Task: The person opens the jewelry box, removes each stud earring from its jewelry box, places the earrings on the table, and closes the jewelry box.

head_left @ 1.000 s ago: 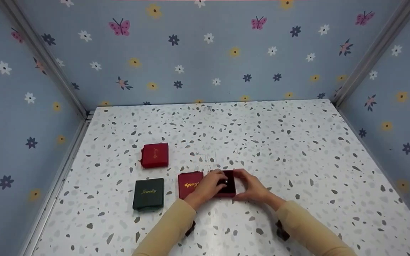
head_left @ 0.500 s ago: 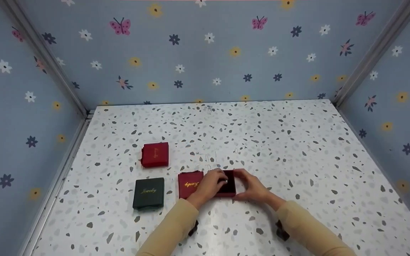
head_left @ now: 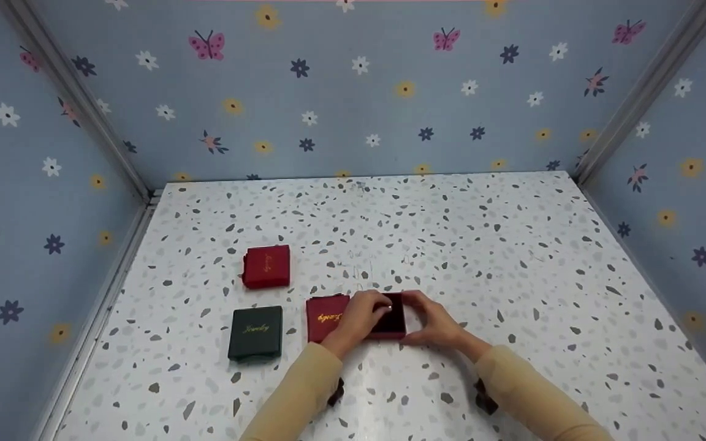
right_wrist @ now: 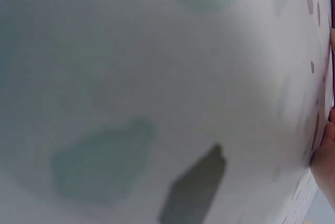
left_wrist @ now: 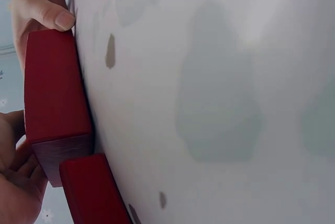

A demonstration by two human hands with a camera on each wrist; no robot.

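Note:
In the head view, a red jewelry box (head_left: 388, 335) stands uncovered, its dark inside showing. My left hand (head_left: 359, 315) reaches over its left side, thumb and forefinger pinching a small shiny silvery piece (head_left: 390, 308) at the dark interior; the piece is mostly hidden by the fingers. From the right, my right hand (head_left: 437, 321) grips the box, thumb at the near corner and fingers at the far one. The left wrist view shows the box's red side wall (left_wrist: 55, 88), with the right thumb (left_wrist: 52, 14) on its edge. A red lid-like piece with gold lettering (head_left: 326, 312) lies beside my left hand.
Further left are a dark green box (head_left: 256, 334) with gold lettering and, behind it, another red box (head_left: 267, 267). Faint thin loops (head_left: 356, 269) lie on the speckled table (head_left: 482, 245) beyond the hands. Patterned walls (head_left: 353, 92) enclose the back and sides.
My left hand has shifted slightly right and its fingertips have moved a little away, toward the box's far side, with the shiny piece. My right hand and the box have stayed in place.

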